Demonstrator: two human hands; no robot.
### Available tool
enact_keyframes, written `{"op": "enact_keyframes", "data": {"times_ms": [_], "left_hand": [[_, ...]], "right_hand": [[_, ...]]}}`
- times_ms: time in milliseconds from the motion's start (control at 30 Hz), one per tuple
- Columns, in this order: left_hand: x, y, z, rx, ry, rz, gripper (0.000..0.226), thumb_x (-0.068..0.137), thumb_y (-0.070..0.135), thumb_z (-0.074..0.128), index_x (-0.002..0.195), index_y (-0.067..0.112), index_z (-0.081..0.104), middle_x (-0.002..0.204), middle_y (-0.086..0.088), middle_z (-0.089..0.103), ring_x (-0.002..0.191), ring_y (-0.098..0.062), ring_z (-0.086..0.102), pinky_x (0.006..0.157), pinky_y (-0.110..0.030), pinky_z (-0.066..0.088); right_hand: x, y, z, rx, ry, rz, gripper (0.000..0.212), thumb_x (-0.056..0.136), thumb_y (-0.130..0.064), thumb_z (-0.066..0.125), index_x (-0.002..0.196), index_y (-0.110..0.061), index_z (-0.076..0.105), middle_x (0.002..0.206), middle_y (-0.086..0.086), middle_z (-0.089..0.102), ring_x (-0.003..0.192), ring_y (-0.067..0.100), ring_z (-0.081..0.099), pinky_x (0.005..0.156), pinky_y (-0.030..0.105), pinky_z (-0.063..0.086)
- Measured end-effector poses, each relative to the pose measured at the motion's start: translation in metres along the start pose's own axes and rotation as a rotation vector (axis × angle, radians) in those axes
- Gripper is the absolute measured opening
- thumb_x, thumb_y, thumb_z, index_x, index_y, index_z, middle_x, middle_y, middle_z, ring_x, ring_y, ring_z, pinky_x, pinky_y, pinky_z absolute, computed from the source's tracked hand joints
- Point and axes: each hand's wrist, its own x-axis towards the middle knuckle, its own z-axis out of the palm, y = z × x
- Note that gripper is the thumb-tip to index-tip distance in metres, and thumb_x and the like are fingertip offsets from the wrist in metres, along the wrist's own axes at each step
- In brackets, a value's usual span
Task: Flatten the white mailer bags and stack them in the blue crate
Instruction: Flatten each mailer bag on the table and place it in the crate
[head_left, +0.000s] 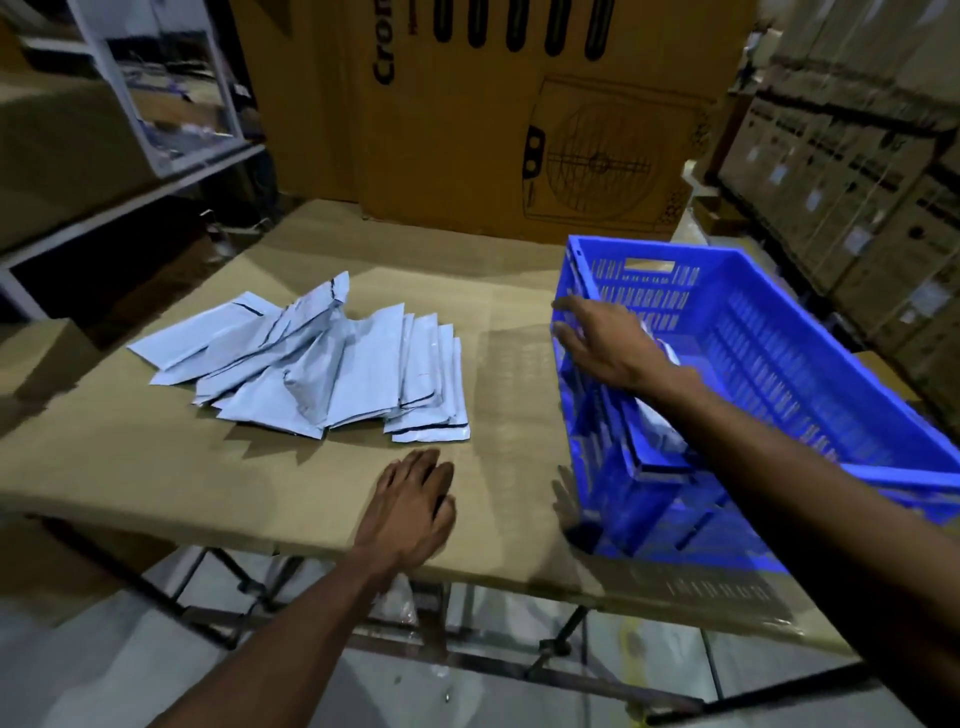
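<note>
A: Step?

B: Between bags, I'd say. Right hand (602, 345) hangs over the near-left rim of the blue crate (769, 332), fingers spread and slack, gripping nothing. At least one white mailer bag (657, 415) lies inside the crate, mostly hidden behind the forearm.

A: Left hand?

B: Left hand (413, 506) lies flat on the desk (156, 467), left of the crate, fingers straight, empty.

A: Remaining bags?

B: A loose pile of mailer bags (332, 364) sits on the desk well left of the crate, overlapping and fanned, some puffy or creased. Most of the job looks undone.

A: Next move?

B: Probably a reach from the crate toward the pile's nearest edge, one bag drawn off, pressed flat against the desk, then carried into the crate.
</note>
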Motion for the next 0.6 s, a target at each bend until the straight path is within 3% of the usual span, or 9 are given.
{"op": "enact_keyframes", "data": {"times_ms": [200,333,433,500,533,600], "left_hand": [[-0.029,-0.074,-0.015,0.052,0.07,-0.137,0.052,0.094,0.044,0.037,0.134,0.02,0.06,0.147,-0.01,0.054,0.134,-0.032,0.048,0.11,-0.041,0.031],[-0.033,-0.095,-0.02,0.066,0.144,-0.28,0.051,0.09,0.041,0.039,0.127,0.016,0.064,0.141,-0.013,0.058,0.13,-0.033,0.051,0.107,-0.045,0.04],[-0.031,-0.09,-0.02,0.116,0.163,-0.29,0.048,0.087,0.039,0.044,0.123,0.015,0.063,0.139,-0.013,0.058,0.127,-0.033,0.051,0.106,-0.046,0.039],[-0.03,-0.086,-0.021,0.134,0.164,-0.291,0.049,0.086,0.04,0.044,0.124,0.016,0.062,0.141,-0.013,0.057,0.128,-0.033,0.05,0.106,-0.046,0.039],[-0.031,-0.086,-0.022,0.144,0.163,-0.289,0.049,0.086,0.04,0.043,0.125,0.016,0.061,0.142,-0.013,0.055,0.129,-0.032,0.049,0.107,-0.047,0.038],[-0.031,-0.086,-0.023,0.16,0.156,-0.285,0.051,0.086,0.041,0.042,0.127,0.017,0.059,0.145,-0.011,0.053,0.132,-0.031,0.046,0.109,-0.047,0.036]], "right_hand": [[0.034,-0.068,0.051,-0.017,-0.134,-0.097,0.039,0.096,-0.032,0.048,0.13,-0.015,0.057,0.119,0.015,0.068,0.108,0.038,0.061,0.086,0.044,0.051],[0.041,-0.106,0.111,-0.079,-0.289,-0.157,0.033,0.095,-0.03,0.049,0.123,-0.018,0.061,0.122,0.011,0.066,0.109,0.035,0.061,0.086,0.042,0.05],[0.04,-0.12,0.152,-0.168,-0.26,-0.296,0.029,0.082,-0.016,0.064,0.111,-0.014,0.067,0.12,0.009,0.066,0.106,0.033,0.063,0.079,0.04,0.051],[0.041,-0.118,0.175,-0.207,-0.272,-0.308,0.046,0.066,-0.011,0.079,0.111,-0.014,0.068,0.128,0.012,0.063,0.109,0.033,0.063,0.077,0.04,0.052],[0.043,-0.115,0.185,-0.215,-0.277,-0.289,0.053,0.063,-0.013,0.082,0.113,-0.015,0.066,0.133,0.012,0.06,0.113,0.034,0.061,0.078,0.041,0.051],[0.048,-0.112,0.196,-0.199,-0.26,-0.285,0.047,0.068,-0.019,0.076,0.113,-0.015,0.066,0.136,0.014,0.057,0.116,0.037,0.057,0.078,0.042,0.05]]}}
